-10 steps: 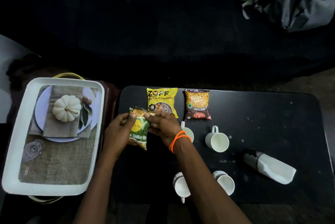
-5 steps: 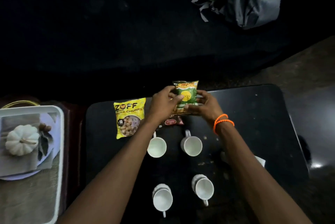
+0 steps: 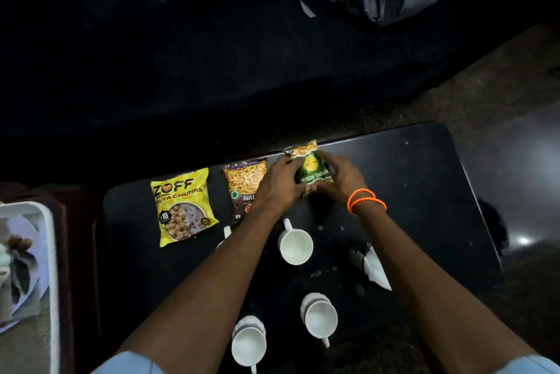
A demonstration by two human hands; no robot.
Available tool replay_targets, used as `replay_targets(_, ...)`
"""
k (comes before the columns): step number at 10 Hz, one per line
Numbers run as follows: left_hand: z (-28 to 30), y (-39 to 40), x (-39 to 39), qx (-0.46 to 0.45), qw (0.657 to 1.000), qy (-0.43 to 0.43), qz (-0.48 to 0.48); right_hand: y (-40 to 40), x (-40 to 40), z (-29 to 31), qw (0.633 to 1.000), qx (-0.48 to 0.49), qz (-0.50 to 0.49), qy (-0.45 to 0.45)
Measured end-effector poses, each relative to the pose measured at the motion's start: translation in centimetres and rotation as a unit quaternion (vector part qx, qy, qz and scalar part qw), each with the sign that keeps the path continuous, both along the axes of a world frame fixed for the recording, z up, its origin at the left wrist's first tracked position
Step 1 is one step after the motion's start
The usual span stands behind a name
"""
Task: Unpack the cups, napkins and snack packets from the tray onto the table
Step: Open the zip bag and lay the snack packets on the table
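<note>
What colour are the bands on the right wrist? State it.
Orange: two thin bands on the right wrist, seen in the head view.

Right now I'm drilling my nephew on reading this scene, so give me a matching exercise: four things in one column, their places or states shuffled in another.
Things:
1. green packet
2. yellow packet
3. napkins
4. tray

Places or states:
A. off the table, far left
B. leftmost in the packet row
C. held by both hands
D. lying right of the cups

Pairs: 1-C, 2-B, 3-D, 4-A
</note>
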State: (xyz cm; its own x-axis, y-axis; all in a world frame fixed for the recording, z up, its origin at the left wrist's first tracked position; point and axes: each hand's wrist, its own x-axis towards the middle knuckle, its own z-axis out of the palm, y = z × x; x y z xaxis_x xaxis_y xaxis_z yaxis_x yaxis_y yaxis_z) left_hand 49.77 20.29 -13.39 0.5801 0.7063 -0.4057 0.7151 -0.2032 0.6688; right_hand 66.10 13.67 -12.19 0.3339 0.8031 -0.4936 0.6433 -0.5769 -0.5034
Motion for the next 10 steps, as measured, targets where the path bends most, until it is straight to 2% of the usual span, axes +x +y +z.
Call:
replay_targets(2,-0.9,-1.4,1.1,-0.019,1.0,-0.013,0.018,-1.1,0.2,-0.5,0.999,0.018,-0.038,-0.026)
replay_targets(3,-0.9,-1.7,1.2,-0.041,0.999,-0.02,0.024,-1.2,0.0,-0.4,0.999,0.033,-0.04,-0.006)
replay_targets(5,-1.2,-1.1,1.8,-0.096,0.992,-0.043,0.067,-0.5,0.0,0.2,1.0,0.013,-0.006,-0.006)
replay_targets(8,-2.3,-1.9,2.3,-0.064,0.991,-0.055,0.1,0.2,0.0,0.3,0.999,0.003,0.025,-0.039)
replay_targets(10,-1.6,-1.2,1.8,-0.097,0.989,-0.05,0.097,0.8,0.1,1.1,0.996,-0.022,0.071,-0.053)
